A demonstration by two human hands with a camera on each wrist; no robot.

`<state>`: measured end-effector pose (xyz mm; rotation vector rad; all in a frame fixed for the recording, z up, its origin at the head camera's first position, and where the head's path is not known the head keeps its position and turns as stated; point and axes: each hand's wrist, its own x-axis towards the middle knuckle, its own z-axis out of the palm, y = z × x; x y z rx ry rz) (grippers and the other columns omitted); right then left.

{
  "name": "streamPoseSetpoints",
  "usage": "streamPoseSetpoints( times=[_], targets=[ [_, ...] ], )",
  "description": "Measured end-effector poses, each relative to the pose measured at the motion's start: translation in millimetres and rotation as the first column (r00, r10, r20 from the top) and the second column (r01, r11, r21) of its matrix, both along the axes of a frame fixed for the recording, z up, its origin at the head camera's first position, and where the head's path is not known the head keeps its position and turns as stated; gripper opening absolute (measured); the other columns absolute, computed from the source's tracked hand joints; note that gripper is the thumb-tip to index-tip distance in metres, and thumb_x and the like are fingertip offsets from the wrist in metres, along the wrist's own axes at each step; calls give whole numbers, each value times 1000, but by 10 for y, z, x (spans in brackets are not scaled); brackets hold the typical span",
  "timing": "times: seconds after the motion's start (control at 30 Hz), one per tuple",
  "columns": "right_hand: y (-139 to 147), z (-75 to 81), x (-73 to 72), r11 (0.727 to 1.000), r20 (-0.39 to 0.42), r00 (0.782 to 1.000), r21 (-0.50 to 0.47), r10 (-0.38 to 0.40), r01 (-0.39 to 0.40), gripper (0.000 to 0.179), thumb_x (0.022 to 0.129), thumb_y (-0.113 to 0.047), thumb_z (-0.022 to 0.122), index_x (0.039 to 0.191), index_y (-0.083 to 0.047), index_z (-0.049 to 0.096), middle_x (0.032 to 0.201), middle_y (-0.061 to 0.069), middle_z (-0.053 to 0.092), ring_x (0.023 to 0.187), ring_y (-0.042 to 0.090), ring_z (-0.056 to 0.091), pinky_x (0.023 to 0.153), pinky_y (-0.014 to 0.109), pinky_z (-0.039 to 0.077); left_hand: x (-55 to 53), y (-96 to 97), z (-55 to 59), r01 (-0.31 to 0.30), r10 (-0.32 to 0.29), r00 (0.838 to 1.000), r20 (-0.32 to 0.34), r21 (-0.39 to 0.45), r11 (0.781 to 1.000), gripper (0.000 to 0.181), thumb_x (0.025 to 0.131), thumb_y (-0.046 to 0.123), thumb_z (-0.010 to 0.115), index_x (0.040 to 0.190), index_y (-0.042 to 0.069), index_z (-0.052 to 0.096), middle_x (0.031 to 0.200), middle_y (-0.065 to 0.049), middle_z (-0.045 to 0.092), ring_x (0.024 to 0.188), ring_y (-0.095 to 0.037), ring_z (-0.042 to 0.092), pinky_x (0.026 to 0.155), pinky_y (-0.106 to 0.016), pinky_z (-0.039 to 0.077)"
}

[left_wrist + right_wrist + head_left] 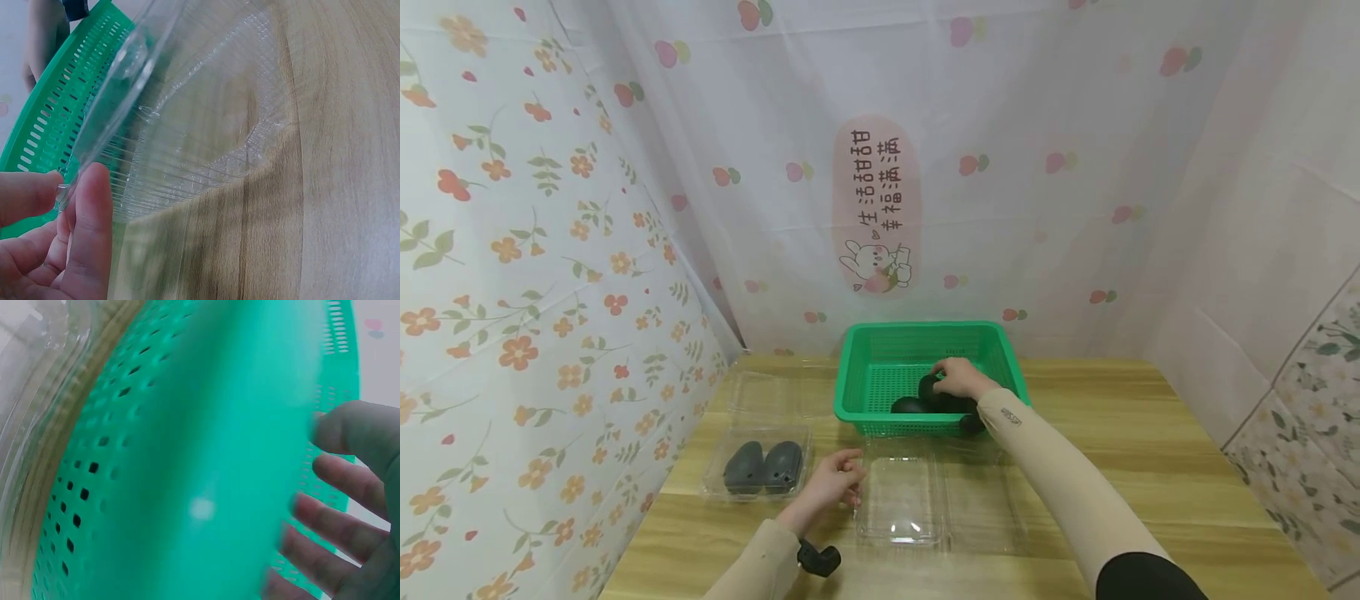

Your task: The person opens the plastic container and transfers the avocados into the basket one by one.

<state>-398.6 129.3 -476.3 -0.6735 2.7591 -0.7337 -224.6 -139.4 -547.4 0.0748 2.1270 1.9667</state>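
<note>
A clear plastic clamshell box (901, 500) lies with its lid folded out on the table. My left hand (838, 481) is at its left side; in the left wrist view thumb and finger pinch the edge of the clear plastic (128, 81). Inside a green basket (842, 383) lie several dark, egg-shaped fruits (908, 405) that look like avocados. My right hand (961, 379) reaches into the basket, its fingertips at one dark fruit (928, 388). In the right wrist view the basket's near rim hides the fingertips, so the hold does not show.
To the left stands another clear box (711, 483), its lid up, with two dark fruits (763, 467) in it. A black wrist strap piece (818, 558) sits on my left wrist. Patterned curtains (1015, 208) close off the back and sides of the wooden table (1097, 417).
</note>
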Motion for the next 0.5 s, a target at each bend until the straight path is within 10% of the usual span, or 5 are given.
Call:
streamPoseSetpoints(
  times=[0.3, 0.5],
  targets=[
    [195, 216, 238, 983, -36, 999, -181, -13, 6, 40, 94, -20, 62, 129, -1, 58, 129, 17, 56, 114, 35, 54, 92, 49, 48, 4, 0, -12, -20, 20, 1000, 14, 5, 1000, 51, 94, -2, 56, 137, -19, 35, 81, -4, 49, 62, -12, 54, 53, -27, 55],
    [328, 321, 647, 942, -87, 995, -334, -48, 16, 39, 94, -24, 64, 129, -6, 60, 130, 15, 57, 108, 33, 59, 86, 48, 51, -1, 3, -16, -13, 13, 1000, 5, 2, 1000, 50, 94, -3, 55, 137, -19, 34, 82, -4, 50, 62, -12, 54, 54, -27, 56]
  ],
)
